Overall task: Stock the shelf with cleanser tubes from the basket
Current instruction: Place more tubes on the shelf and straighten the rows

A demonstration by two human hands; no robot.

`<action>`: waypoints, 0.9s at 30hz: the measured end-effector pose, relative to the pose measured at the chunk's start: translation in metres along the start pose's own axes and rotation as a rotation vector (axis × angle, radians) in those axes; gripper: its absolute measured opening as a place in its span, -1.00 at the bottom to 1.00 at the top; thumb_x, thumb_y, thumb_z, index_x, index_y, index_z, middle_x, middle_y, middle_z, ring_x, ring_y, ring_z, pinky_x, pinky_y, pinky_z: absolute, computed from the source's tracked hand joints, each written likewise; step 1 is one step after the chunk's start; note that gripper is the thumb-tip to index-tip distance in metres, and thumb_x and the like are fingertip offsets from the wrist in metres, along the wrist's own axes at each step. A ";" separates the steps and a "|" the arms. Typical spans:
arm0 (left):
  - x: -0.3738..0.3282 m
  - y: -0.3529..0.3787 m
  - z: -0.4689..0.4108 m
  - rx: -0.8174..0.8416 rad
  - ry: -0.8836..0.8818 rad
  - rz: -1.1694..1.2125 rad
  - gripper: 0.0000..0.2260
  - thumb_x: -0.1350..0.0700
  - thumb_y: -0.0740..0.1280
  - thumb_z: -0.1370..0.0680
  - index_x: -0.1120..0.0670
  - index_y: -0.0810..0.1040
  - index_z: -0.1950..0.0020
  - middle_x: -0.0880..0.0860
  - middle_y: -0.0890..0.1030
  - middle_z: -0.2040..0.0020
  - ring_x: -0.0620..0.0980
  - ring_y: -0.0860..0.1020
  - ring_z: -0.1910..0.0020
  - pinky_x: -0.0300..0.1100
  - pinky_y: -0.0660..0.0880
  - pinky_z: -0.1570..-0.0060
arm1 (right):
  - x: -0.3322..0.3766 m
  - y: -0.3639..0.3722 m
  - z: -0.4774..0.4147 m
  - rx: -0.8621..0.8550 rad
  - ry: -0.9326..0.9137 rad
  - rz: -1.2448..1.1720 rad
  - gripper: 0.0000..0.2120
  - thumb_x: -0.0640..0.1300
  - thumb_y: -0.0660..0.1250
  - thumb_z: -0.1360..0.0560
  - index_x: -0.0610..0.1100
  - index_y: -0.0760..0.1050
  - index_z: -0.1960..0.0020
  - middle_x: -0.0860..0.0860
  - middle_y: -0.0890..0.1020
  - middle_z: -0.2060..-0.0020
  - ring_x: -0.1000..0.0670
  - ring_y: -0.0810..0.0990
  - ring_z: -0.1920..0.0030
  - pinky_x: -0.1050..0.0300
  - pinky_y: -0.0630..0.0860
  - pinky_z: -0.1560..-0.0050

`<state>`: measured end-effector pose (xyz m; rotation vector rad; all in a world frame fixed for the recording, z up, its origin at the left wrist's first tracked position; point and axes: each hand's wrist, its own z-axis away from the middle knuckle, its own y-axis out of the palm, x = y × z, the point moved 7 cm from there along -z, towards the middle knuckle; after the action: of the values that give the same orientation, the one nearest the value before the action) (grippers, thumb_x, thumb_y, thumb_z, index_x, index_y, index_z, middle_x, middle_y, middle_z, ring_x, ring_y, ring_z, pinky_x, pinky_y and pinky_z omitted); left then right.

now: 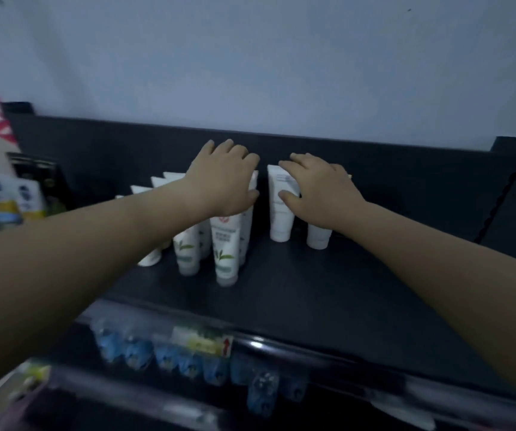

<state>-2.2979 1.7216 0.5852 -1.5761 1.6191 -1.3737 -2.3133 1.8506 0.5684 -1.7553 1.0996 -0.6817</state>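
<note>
Several white cleanser tubes stand cap-down on the dark top shelf (328, 290). A left group with green leaf prints (226, 247) stands in rows; two plain white tubes (280, 217) stand to the right. My left hand (224, 178) lies over the tops of the left group, thumb against a tube at the group's right edge. My right hand (320, 188) covers the tops of the two plain tubes, thumb pressed on the left one. The basket is not in view.
A dark back panel and a pale wall rise behind the shelf. Boxed goods (11, 194) stand at the far left. Along the shelf's front edge runs a rail with a price label (202, 342), and blue-capped bottles (169, 359) sit on the level below.
</note>
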 end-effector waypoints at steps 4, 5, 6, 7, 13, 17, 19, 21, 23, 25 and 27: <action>0.028 -0.013 0.058 0.007 -0.142 -0.025 -0.48 -0.16 0.18 -0.55 0.09 0.31 -0.43 0.11 0.35 -0.43 0.15 0.22 -0.47 0.14 0.13 -0.43 | 0.053 -0.011 0.012 -0.016 -0.104 -0.043 -0.45 0.10 0.15 -0.57 -0.03 0.18 -0.50 -0.04 0.21 -0.50 -0.06 0.13 -0.51 -0.11 0.14 -0.43; 0.035 -0.015 0.073 0.006 -0.169 -0.034 -0.49 -0.16 0.18 -0.55 0.08 0.32 -0.42 0.10 0.36 -0.42 0.15 0.23 -0.46 0.14 0.13 -0.42 | 0.068 -0.011 0.014 -0.011 -0.133 -0.050 -0.46 0.10 0.15 -0.57 -0.03 0.17 -0.50 -0.04 0.20 -0.51 -0.06 0.12 -0.52 -0.10 0.13 -0.43; 0.041 -0.016 0.089 0.006 -0.195 -0.042 -0.49 -0.16 0.18 -0.55 0.08 0.32 -0.42 0.10 0.36 -0.42 0.15 0.23 -0.46 0.14 0.13 -0.42 | 0.084 -0.011 0.017 -0.013 -0.166 -0.058 -0.46 0.10 0.14 -0.57 -0.03 0.17 -0.50 -0.04 0.20 -0.51 -0.06 0.11 -0.52 -0.10 0.13 -0.44; 0.049 -0.017 0.105 0.014 -0.223 -0.046 -0.48 -0.16 0.18 -0.55 0.08 0.32 -0.43 0.10 0.35 -0.42 0.15 0.23 -0.46 0.14 0.14 -0.42 | 0.101 -0.011 0.019 -0.020 -0.203 -0.068 -0.46 0.09 0.14 -0.57 -0.02 0.17 -0.50 -0.04 0.20 -0.51 -0.06 0.12 -0.52 -0.10 0.14 -0.44; 0.108 -0.011 0.208 0.091 -0.394 -0.104 -0.44 -0.19 0.18 -0.54 0.08 0.27 -0.45 0.11 0.35 -0.41 0.15 0.29 -0.41 0.16 0.22 -0.39 | 0.218 0.006 0.030 0.018 -0.398 -0.140 -0.44 0.11 0.15 -0.56 -0.01 0.15 -0.51 -0.03 0.18 -0.52 -0.05 0.14 -0.51 -0.08 0.19 -0.41; 0.159 0.004 0.281 0.152 -0.521 -0.096 -0.46 -0.18 0.20 -0.53 0.08 0.29 -0.41 0.13 0.38 -0.39 0.17 0.32 -0.39 0.17 0.25 -0.37 | 0.306 0.028 0.038 0.077 -0.533 -0.166 -0.42 0.14 0.12 -0.58 -0.02 0.10 -0.53 -0.03 0.14 -0.53 -0.06 0.09 -0.52 -0.10 0.19 -0.43; 0.183 0.013 0.319 0.175 -0.577 -0.086 -0.48 -0.15 0.20 -0.53 0.09 0.31 -0.40 0.13 0.40 -0.38 0.16 0.32 -0.39 0.17 0.26 -0.35 | 0.351 0.041 0.042 0.098 -0.589 -0.183 -0.42 0.14 0.11 -0.58 -0.03 0.10 -0.53 -0.03 0.15 -0.52 -0.06 0.10 -0.52 -0.10 0.21 -0.41; 0.207 0.025 0.355 0.205 -0.625 -0.083 -0.48 -0.16 0.20 -0.52 0.09 0.32 -0.40 0.13 0.41 -0.36 0.15 0.34 -0.37 0.14 0.28 -0.33 | 0.395 0.055 0.045 0.119 -0.624 -0.214 -0.43 0.13 0.12 -0.58 -0.03 0.11 -0.52 -0.03 0.16 -0.52 -0.06 0.12 -0.51 -0.09 0.21 -0.39; 0.232 0.037 0.389 0.237 -0.659 -0.082 -0.48 -0.18 0.20 -0.50 0.08 0.33 -0.36 0.12 0.43 -0.34 0.15 0.37 -0.35 0.11 0.31 -0.30 | 0.438 0.070 0.050 0.139 -0.649 -0.250 -0.44 0.11 0.16 -0.57 -0.02 0.13 -0.51 -0.03 0.18 -0.51 -0.06 0.15 -0.50 -0.06 0.21 -0.39; 0.256 0.052 0.422 0.268 -0.686 -0.077 -0.48 -0.18 0.21 -0.48 0.07 0.33 -0.35 0.12 0.44 -0.32 0.16 0.38 -0.33 0.11 0.32 -0.29 | 0.478 0.086 0.054 0.147 -0.665 -0.276 -0.45 0.09 0.18 -0.56 -0.02 0.16 -0.50 -0.02 0.22 -0.49 -0.05 0.18 -0.49 -0.03 0.21 -0.39; 0.279 0.070 0.453 0.296 -0.710 -0.055 -0.42 -0.17 0.23 -0.49 0.08 0.27 -0.43 0.12 0.42 -0.36 0.16 0.37 -0.35 0.11 0.32 -0.32 | 0.514 0.107 0.056 0.174 -0.672 -0.296 -0.44 0.08 0.19 -0.56 -0.03 0.16 -0.50 -0.02 0.25 -0.48 -0.06 0.22 -0.47 -0.01 0.21 -0.40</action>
<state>-1.9919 1.3071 0.4356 -1.6664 0.9093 -0.8662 -2.0793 1.3958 0.4390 -1.8104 0.3185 -0.2977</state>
